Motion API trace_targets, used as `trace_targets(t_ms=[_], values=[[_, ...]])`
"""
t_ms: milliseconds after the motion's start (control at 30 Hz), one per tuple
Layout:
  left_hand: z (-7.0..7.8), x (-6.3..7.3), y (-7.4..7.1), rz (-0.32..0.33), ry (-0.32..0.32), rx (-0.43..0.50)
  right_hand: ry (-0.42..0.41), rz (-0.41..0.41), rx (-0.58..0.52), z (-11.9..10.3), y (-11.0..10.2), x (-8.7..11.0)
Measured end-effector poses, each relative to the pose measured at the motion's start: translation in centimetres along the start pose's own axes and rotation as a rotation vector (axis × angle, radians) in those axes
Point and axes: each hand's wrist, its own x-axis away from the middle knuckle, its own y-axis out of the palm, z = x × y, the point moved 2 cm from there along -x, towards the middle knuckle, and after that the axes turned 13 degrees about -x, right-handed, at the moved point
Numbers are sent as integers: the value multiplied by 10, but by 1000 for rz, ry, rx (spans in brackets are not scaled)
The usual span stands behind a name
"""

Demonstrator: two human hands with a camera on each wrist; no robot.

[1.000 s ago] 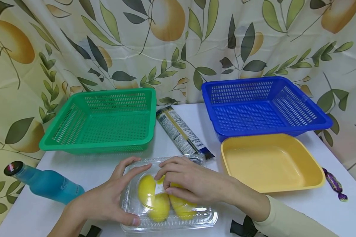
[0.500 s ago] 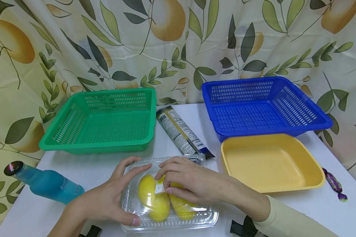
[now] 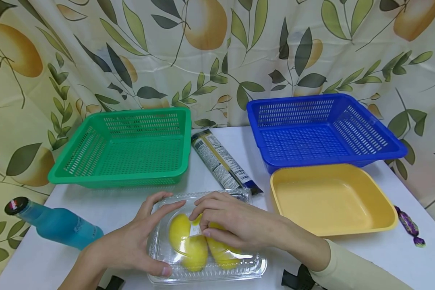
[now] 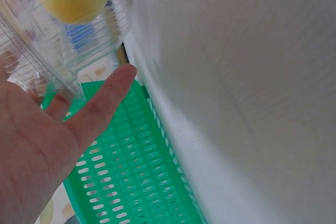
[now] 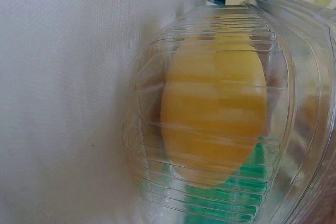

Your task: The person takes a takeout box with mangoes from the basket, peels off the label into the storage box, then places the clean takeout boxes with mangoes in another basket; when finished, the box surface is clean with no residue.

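A clear plastic clamshell box [image 3: 159, 257] sits at the table's front, with several smooth yellow egg-shaped items [image 3: 195, 251] inside and a small white label [image 3: 195, 230] among them. My left hand [image 3: 130, 245] spans the box's left side, thumb on the front rim and fingers at the back left of the lid. My right hand [image 3: 232, 221] rests on top of the lid with loosely bent fingers, hiding part of the contents. In the right wrist view, one yellow item [image 5: 212, 108] shows through the ribbed side wall.
A green basket [image 3: 119, 181] stands behind at left, a blue basket [image 3: 330, 159] at back right. Before the blue one is a yellow tub [image 3: 333, 201], with a purple-wrapped candy [image 3: 409, 226] beside it. A long printed packet [image 3: 222, 161] lies between the baskets. A blue bottle [image 3: 65, 225] is at left.
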Motion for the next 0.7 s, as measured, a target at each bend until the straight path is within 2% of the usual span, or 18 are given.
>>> trace_targets(t_ms=[233, 700], values=[[1, 0, 0, -9, -20, 7, -13, 13, -4, 1, 0, 0], [1, 1, -1, -9, -1, -1, -28, 29, -26, 1, 0, 0]])
